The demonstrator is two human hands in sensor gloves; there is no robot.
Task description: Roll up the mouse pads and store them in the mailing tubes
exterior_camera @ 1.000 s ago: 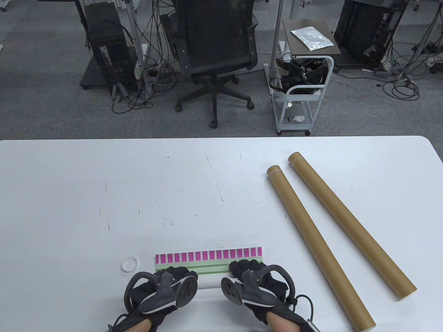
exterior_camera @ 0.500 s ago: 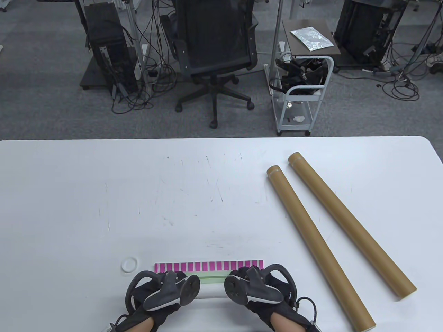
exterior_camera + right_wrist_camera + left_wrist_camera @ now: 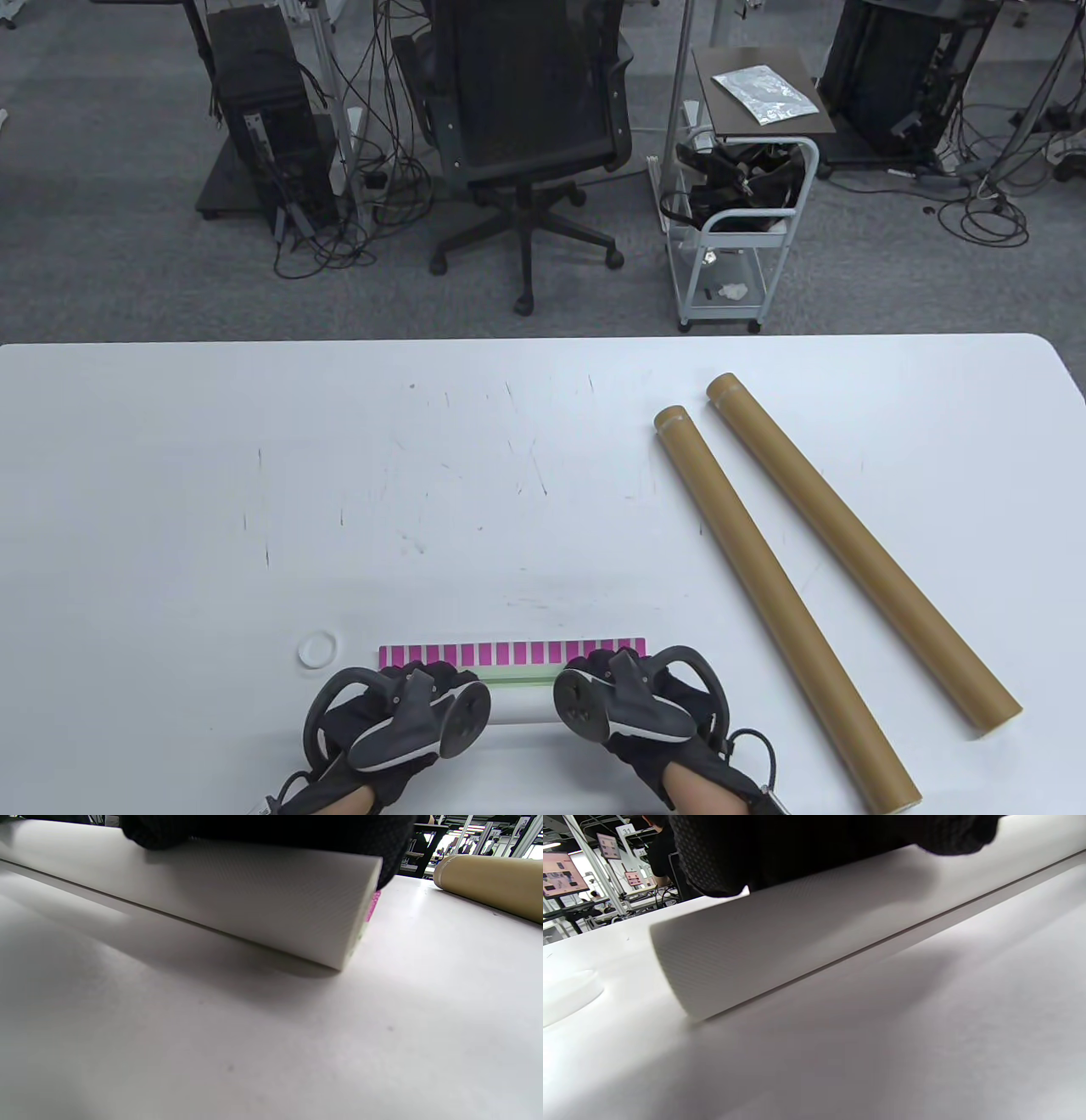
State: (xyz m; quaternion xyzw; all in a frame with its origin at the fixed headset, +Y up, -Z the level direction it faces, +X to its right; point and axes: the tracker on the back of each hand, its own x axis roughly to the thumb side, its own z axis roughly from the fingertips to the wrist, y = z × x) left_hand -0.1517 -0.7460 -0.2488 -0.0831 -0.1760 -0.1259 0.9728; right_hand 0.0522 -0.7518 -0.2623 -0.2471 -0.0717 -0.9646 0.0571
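Observation:
A mouse pad lies at the table's near edge, mostly rolled up with its white underside outward. A thin flat strip with magenta blocks (image 3: 513,654) and a green stripe still shows beyond the roll (image 3: 522,711). My left hand (image 3: 399,722) presses on the roll's left part and my right hand (image 3: 636,709) on its right part, fingers curled over the top. The left wrist view shows the roll's left end (image 3: 780,942) under the glove. The right wrist view shows its right end (image 3: 254,891). Two brown mailing tubes (image 3: 780,603) (image 3: 857,548) lie diagonally on the right, apart from both hands.
A white round cap (image 3: 317,649) lies just left of the pad, also visible in the left wrist view (image 3: 568,993). One tube's end (image 3: 492,882) shows at the far right of the right wrist view. Beyond the white table (image 3: 339,475) stand an office chair and a cart.
The pad's far edge has come nearer to me and less of the green stripe shows. Both hands have shifted slightly toward the near edge. Little has changed in the last half second.

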